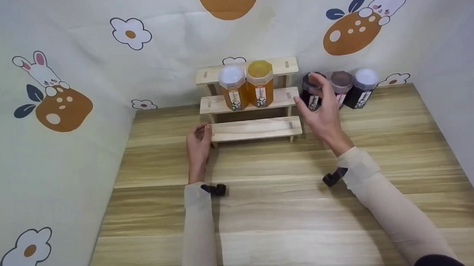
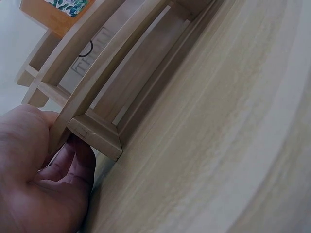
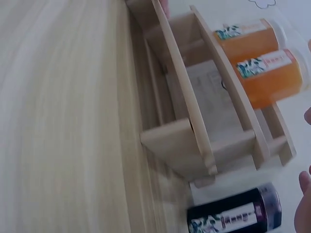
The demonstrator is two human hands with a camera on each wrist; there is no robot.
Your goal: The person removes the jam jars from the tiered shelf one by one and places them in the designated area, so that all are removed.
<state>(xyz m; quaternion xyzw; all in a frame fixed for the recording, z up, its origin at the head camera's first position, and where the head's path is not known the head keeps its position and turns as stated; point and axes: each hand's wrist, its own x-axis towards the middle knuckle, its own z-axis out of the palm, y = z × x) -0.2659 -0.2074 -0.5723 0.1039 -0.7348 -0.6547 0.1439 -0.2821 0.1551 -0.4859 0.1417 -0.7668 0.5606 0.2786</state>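
Observation:
A three-tier wooden shelf rack (image 1: 257,129) stands against the back wall. My left hand (image 1: 199,146) pinches the left end of its lowest board; in the left wrist view the fingers (image 2: 82,160) curl beneath the board. Two amber jars, one with a white lid (image 1: 235,94) and one with a yellow lid (image 1: 261,92), stand side by side on the middle tier. To the right of the rack, my right hand (image 1: 325,115) is raised with fingers spread, holding nothing. It partly covers a dark jar (image 1: 311,101) in the head view. That jar's label shows in the right wrist view.
Beside that dark jar stand a jar with a brownish lid (image 1: 342,82) and another dark jar with a white lid (image 1: 364,88). A wood-grain table (image 1: 264,211) lies under everything. Patterned cloth walls (image 1: 170,64) enclose the back and sides.

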